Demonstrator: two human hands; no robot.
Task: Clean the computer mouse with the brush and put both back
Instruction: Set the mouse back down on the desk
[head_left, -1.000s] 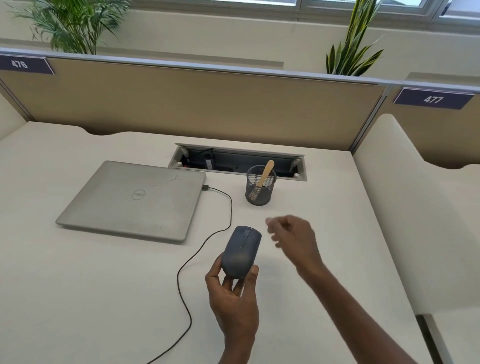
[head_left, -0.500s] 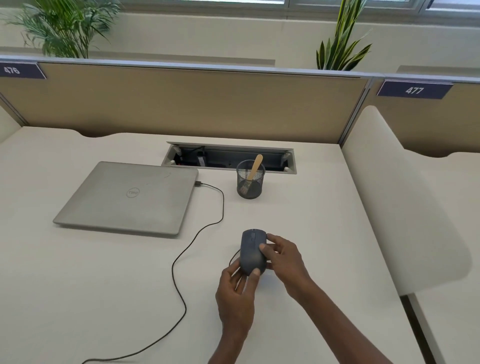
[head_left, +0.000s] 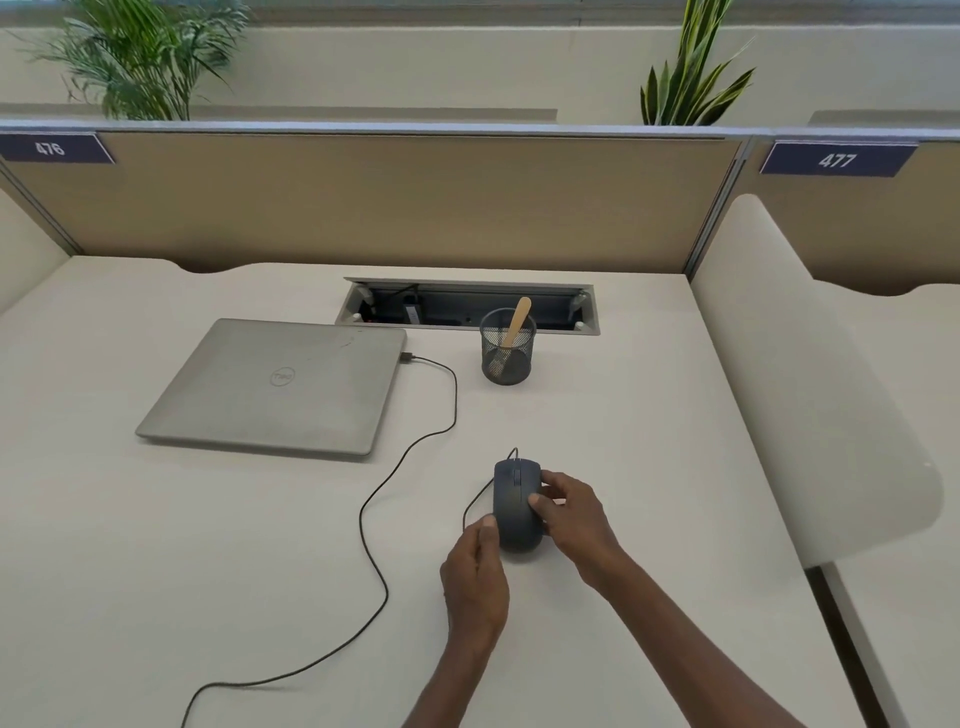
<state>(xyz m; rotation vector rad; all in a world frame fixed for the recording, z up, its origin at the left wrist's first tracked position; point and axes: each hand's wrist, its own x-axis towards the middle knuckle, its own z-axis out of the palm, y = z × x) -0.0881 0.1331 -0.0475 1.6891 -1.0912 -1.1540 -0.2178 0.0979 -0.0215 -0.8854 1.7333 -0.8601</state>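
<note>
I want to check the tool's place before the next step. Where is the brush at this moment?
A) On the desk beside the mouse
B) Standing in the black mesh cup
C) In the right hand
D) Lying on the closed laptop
B: the brush stands tilted in the black mesh cup, its wooden handle rising above the rim, while both hands are at the mouse.

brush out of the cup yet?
No. The brush stands in the mesh cup; both hands, left and right, hold the mouse.
</note>
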